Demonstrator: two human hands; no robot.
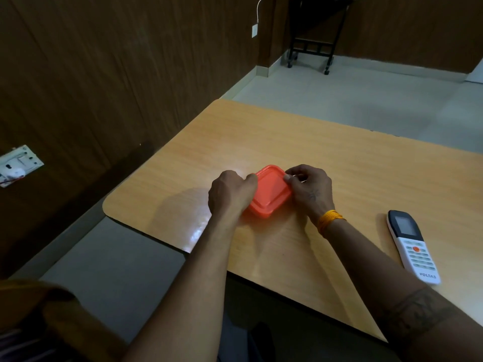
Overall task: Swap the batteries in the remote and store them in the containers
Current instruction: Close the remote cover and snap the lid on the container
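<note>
An orange container (270, 192) with its lid on sits on the wooden table (339, 163), near the middle. My left hand (230, 195) grips its left side, thumb against the lid's rim. My right hand (309, 189) pinches the lid's far right corner with curled fingers; a yellow band circles that wrist. The white remote (411, 245) lies face up at the right, screen end away from me, apart from both hands. No batteries are visible.
The table's left edge drops to a grey floor (112, 278) beside a dark wood-panelled wall (104, 74) with a switch plate (18, 163). A black wheeled stand (313, 45) is far back. My knee (52, 309) shows at lower left.
</note>
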